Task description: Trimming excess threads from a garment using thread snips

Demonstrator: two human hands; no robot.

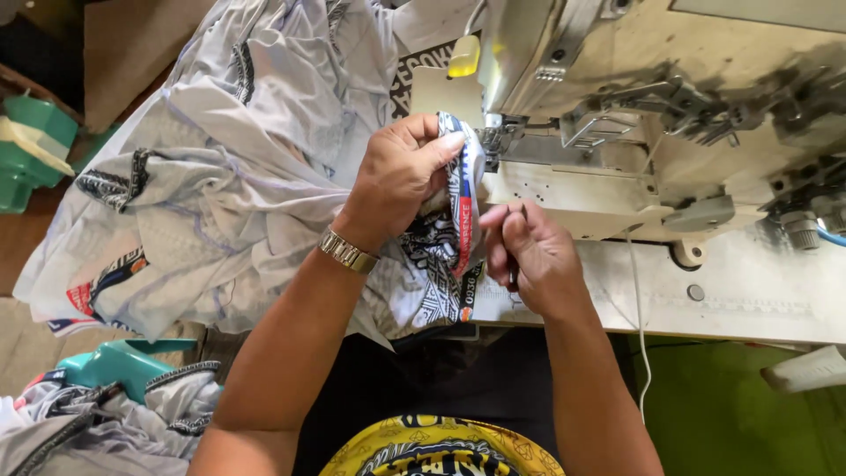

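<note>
Sunlight falls in hard patches across a pale, worn work table (758, 291) carrying an industrial sewing machine (652, 115), its metal scuffed and shadowed. A green floor (723, 397) shows beneath the table's edge. At left, teal plastic stools (35, 145) stand on brown flooring (26, 238), beside a heap of grey garments (97, 423).

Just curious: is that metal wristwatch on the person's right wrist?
No, the metal wristwatch sits on the left wrist, behind the left hand gripping patterned fabric.

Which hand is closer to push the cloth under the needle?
Probably the left hand: it grips the cloth's folded edge with its fingertips right beside the needle area. The right hand pinches the cloth lower, farther from the needle.
</note>
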